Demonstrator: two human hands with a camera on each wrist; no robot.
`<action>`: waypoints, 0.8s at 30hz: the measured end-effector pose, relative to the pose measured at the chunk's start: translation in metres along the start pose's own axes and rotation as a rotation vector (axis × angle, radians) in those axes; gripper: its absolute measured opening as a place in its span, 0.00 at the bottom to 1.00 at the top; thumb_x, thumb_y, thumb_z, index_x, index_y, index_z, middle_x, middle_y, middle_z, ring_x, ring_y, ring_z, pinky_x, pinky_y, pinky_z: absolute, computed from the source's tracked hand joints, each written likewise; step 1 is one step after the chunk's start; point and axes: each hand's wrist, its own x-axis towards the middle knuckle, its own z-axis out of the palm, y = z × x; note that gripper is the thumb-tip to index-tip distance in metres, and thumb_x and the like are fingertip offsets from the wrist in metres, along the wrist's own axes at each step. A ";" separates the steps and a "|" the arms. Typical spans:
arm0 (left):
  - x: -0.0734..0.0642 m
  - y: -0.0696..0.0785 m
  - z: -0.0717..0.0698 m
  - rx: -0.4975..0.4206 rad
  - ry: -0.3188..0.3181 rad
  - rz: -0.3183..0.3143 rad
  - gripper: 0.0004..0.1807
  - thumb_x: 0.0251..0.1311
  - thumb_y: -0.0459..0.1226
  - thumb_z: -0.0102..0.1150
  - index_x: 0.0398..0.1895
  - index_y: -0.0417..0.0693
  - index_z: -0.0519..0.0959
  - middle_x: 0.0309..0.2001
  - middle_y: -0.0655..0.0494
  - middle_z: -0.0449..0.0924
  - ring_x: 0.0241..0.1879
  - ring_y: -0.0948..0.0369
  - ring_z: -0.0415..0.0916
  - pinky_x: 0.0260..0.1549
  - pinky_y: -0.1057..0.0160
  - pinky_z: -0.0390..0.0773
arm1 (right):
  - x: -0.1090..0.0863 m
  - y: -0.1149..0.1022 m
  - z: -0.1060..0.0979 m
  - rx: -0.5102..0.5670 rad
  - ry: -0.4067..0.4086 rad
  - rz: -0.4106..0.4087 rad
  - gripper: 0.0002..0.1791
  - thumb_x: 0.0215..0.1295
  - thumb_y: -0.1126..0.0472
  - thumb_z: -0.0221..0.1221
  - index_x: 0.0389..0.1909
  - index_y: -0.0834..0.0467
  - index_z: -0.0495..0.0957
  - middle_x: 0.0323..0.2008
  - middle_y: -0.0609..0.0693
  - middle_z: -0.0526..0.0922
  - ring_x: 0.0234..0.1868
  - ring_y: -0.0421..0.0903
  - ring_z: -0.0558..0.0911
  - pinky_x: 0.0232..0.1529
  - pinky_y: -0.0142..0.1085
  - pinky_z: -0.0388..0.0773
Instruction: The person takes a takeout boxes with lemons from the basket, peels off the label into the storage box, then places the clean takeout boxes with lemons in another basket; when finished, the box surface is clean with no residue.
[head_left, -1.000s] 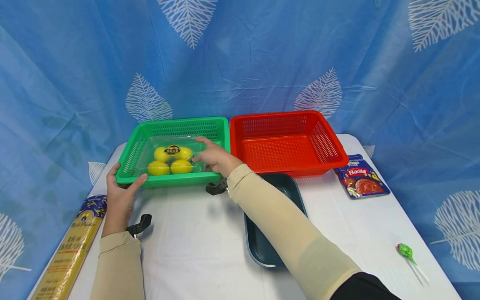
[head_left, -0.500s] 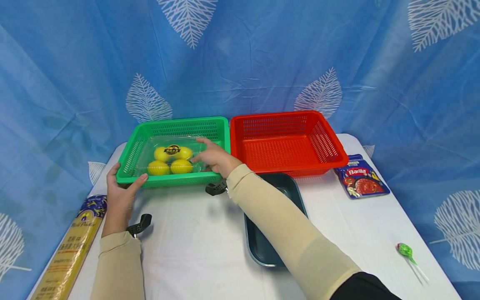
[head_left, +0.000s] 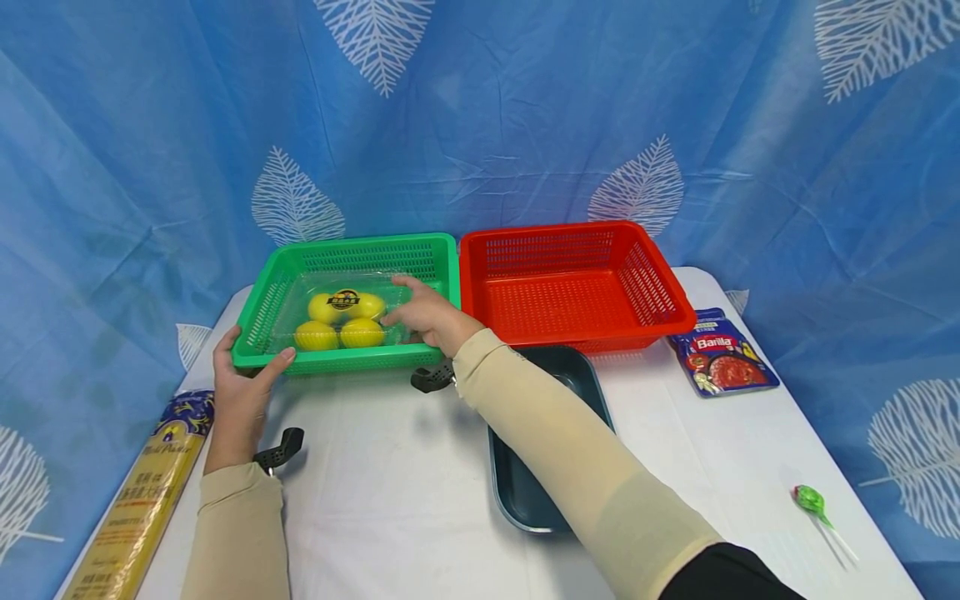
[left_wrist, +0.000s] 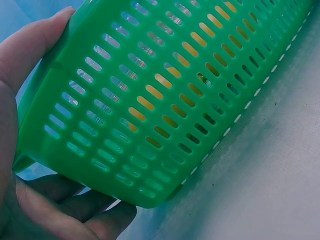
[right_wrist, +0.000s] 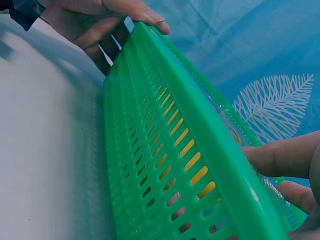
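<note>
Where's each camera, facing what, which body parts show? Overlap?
Head: on the head, facing forward and down; left hand, right hand, green perforated plastic basket, sleeved forearms.
Left wrist: on that wrist, facing the basket's outer wall; left hand.
Right wrist: on that wrist, along the basket; both hands.
Wrist views share: basket, left hand.

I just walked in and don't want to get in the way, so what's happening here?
A person is working at a green basket. Their left hand grips its near left corner, while their right hand reaches in at the right end of a clear box of yellow fruits; whether it grips the box is hard to tell. The box lies inside the basket. A red basket stands alongside, and the right forearm crosses above a dark tray.
</note>
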 end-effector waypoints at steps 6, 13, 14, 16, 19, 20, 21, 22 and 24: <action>0.001 0.000 0.000 0.003 -0.005 -0.006 0.57 0.64 0.41 0.76 0.85 0.66 0.45 0.82 0.50 0.50 0.77 0.54 0.54 0.72 0.59 0.61 | -0.002 -0.002 0.000 0.009 0.001 -0.006 0.47 0.69 0.72 0.67 0.83 0.44 0.59 0.78 0.62 0.60 0.23 0.44 0.71 0.27 0.42 0.85; 0.001 -0.001 -0.001 0.013 -0.005 -0.008 0.57 0.64 0.42 0.76 0.85 0.67 0.44 0.82 0.50 0.48 0.78 0.54 0.52 0.73 0.57 0.60 | -0.004 -0.004 0.002 0.032 0.026 -0.013 0.45 0.69 0.73 0.66 0.82 0.44 0.62 0.69 0.64 0.70 0.14 0.43 0.59 0.29 0.44 0.86; 0.001 -0.001 -0.001 0.008 -0.006 -0.006 0.57 0.64 0.42 0.76 0.85 0.67 0.45 0.82 0.50 0.49 0.78 0.54 0.52 0.73 0.57 0.60 | -0.005 -0.004 0.002 0.035 0.028 -0.013 0.45 0.69 0.73 0.66 0.82 0.44 0.62 0.68 0.64 0.72 0.14 0.43 0.59 0.29 0.44 0.87; 0.002 -0.001 -0.001 0.000 -0.006 -0.005 0.57 0.64 0.41 0.76 0.85 0.67 0.45 0.82 0.50 0.49 0.78 0.54 0.53 0.73 0.59 0.61 | -0.005 -0.005 0.002 0.045 0.036 -0.010 0.44 0.69 0.73 0.66 0.81 0.43 0.63 0.66 0.62 0.74 0.13 0.44 0.60 0.29 0.45 0.87; 0.002 -0.001 -0.001 -0.015 -0.008 0.000 0.57 0.64 0.40 0.76 0.85 0.66 0.45 0.82 0.50 0.49 0.77 0.55 0.53 0.72 0.60 0.62 | -0.005 -0.004 0.003 0.050 0.043 -0.013 0.43 0.70 0.73 0.65 0.81 0.43 0.64 0.63 0.59 0.76 0.13 0.45 0.61 0.29 0.44 0.87; 0.002 -0.001 -0.001 -0.018 -0.008 0.002 0.57 0.64 0.39 0.76 0.85 0.66 0.45 0.82 0.50 0.49 0.77 0.55 0.53 0.72 0.61 0.62 | -0.006 -0.004 0.003 0.052 0.045 -0.016 0.43 0.70 0.73 0.65 0.81 0.44 0.64 0.62 0.58 0.76 0.13 0.45 0.61 0.29 0.44 0.87; 0.001 -0.001 -0.001 -0.018 -0.008 0.002 0.57 0.64 0.39 0.76 0.85 0.66 0.45 0.82 0.50 0.50 0.77 0.55 0.53 0.72 0.61 0.62 | -0.006 -0.004 0.003 0.054 0.050 -0.020 0.42 0.70 0.73 0.65 0.81 0.44 0.65 0.61 0.58 0.77 0.13 0.44 0.61 0.29 0.44 0.87; 0.001 -0.001 -0.001 -0.018 -0.009 0.004 0.57 0.64 0.39 0.76 0.85 0.66 0.45 0.82 0.50 0.50 0.77 0.55 0.53 0.71 0.61 0.62 | -0.006 -0.004 0.003 0.054 0.052 -0.026 0.42 0.70 0.73 0.65 0.81 0.44 0.65 0.59 0.58 0.77 0.12 0.44 0.60 0.30 0.44 0.87; 0.002 -0.001 -0.001 -0.020 -0.012 0.004 0.57 0.63 0.39 0.76 0.85 0.65 0.45 0.82 0.50 0.49 0.78 0.55 0.53 0.72 0.61 0.62 | -0.006 -0.003 0.003 0.056 0.060 -0.037 0.42 0.70 0.73 0.64 0.81 0.45 0.64 0.57 0.58 0.78 0.12 0.43 0.60 0.30 0.44 0.88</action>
